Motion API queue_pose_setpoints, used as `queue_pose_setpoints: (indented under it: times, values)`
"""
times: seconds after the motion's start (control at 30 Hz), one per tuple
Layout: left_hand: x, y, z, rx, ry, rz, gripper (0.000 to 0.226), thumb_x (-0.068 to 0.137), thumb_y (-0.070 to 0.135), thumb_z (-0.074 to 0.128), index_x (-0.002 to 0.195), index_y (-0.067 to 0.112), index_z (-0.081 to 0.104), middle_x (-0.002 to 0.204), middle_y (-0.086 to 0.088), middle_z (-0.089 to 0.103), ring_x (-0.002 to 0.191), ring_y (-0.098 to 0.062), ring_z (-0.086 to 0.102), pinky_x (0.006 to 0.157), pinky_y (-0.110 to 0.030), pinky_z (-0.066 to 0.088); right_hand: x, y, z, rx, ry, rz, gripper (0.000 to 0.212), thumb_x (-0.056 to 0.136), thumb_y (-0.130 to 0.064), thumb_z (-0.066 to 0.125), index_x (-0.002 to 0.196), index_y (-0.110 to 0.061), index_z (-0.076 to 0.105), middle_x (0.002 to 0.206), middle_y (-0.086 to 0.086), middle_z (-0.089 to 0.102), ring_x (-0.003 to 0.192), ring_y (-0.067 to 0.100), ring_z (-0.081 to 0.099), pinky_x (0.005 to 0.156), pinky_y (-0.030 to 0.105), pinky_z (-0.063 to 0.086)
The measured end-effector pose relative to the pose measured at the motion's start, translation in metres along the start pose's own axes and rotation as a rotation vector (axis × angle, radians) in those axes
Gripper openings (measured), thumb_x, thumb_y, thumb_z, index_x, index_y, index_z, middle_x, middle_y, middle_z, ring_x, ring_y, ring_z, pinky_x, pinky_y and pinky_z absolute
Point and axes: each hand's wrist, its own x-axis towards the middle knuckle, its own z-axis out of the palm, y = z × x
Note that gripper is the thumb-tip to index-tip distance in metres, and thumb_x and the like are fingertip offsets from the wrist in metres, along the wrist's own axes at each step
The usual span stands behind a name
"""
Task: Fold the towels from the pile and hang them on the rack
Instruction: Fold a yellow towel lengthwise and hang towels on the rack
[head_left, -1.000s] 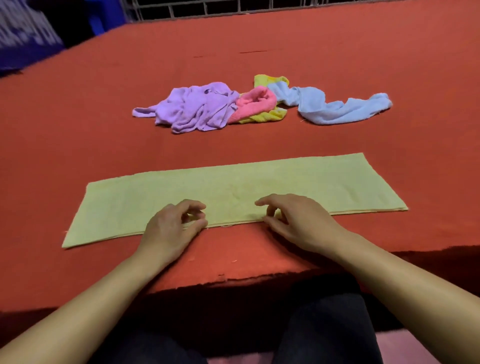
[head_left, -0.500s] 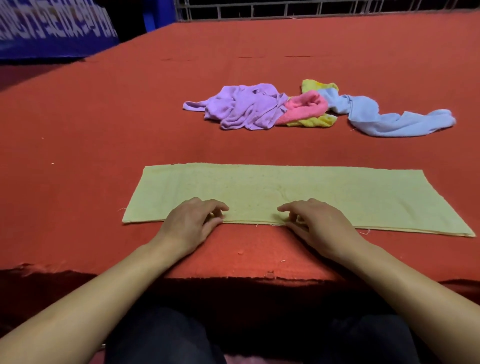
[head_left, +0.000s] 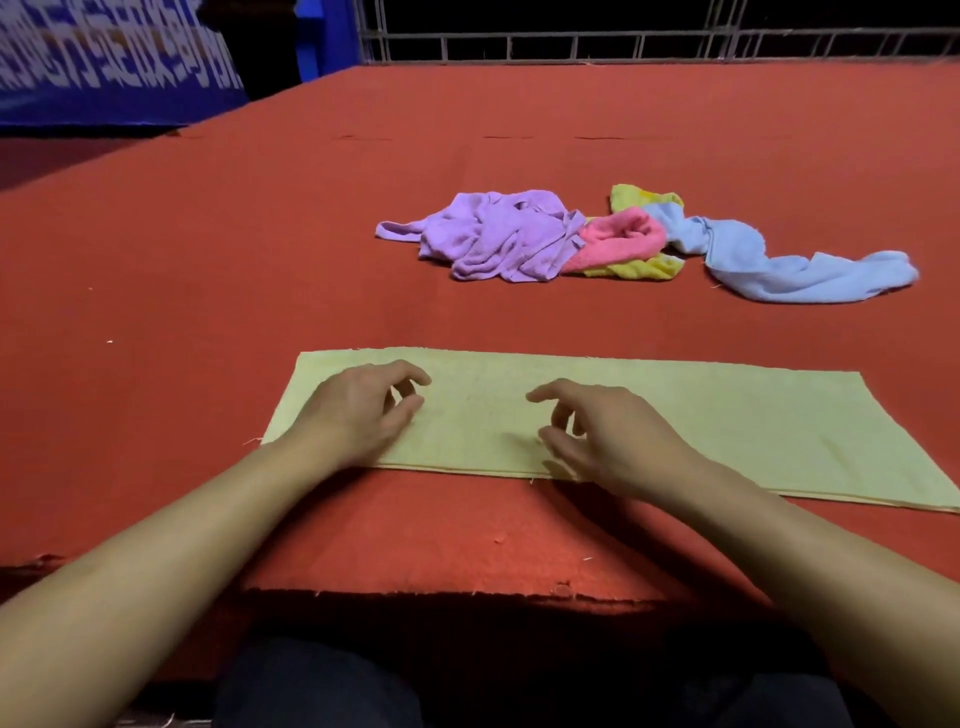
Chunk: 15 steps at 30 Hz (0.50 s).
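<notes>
yellow-green towel (head_left: 675, 421) laid flat by the worktop's (head_left: 208, 312) near edge | left hand (head_left: 358, 410), right hand (head_left: 608, 436) loosely curled, nothing grasped | likely poised for the next fold

There is one camera, worn on the person's head. It looks forward and down, from close above the near edge of the red surface (head_left: 208, 260). It sees right across to the metal railing (head_left: 623, 44) at the far side.

pale yellow towel (head_left: 675, 426) runs off the right edge, corner gone. bright yellow towel (head_left: 644, 267) mostly buried under the pink towel (head_left: 618, 239). banner (head_left: 104, 62) lettering's too blurry to read.
</notes>
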Motion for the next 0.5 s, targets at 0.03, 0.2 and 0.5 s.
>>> queue_pose_setpoints:
  times: [0.03,0.2,0.5]
  values:
    - [0.007,-0.014,-0.005,0.003,0.037,-0.039,0.019,0.091,0.031,0.062,0.11,0.036,0.063,0.082,0.028,0.057,0.082,-0.009,0.057,0.081,-0.033,0.048,0.013,-0.009,0.004,0.011,-0.003,-0.012,0.036,0.091,-0.038,0.06,0.127,-0.037,0.054,0.085,-0.021,0.058,0.079,0.006,0.052,0.077,0.033,0.048]
    - [0.031,-0.096,-0.024,-0.046,0.227,-0.25,0.024,0.089,0.029,0.068,0.113,0.029,0.065,0.109,0.01,0.069,0.095,-0.016,0.054,0.086,-0.033,0.044,0.085,-0.057,0.037,0.102,-0.02,-0.006,0.032,0.091,-0.027,0.062,0.123,-0.028,0.061,0.097,-0.013,0.067,0.078,0.009,0.053,0.079,0.031,0.047]
    - [0.054,-0.143,-0.012,-0.257,0.068,-0.281,0.017,0.089,0.025,0.069,0.105,0.029,0.067,0.088,0.016,0.067,0.087,-0.002,0.059,0.079,-0.024,0.039,0.175,-0.063,0.079,0.063,0.145,0.138,0.031,0.089,-0.018,0.059,0.12,-0.024,0.065,0.108,-0.004,0.07,0.102,0.023,0.061,0.085,0.034,0.047]
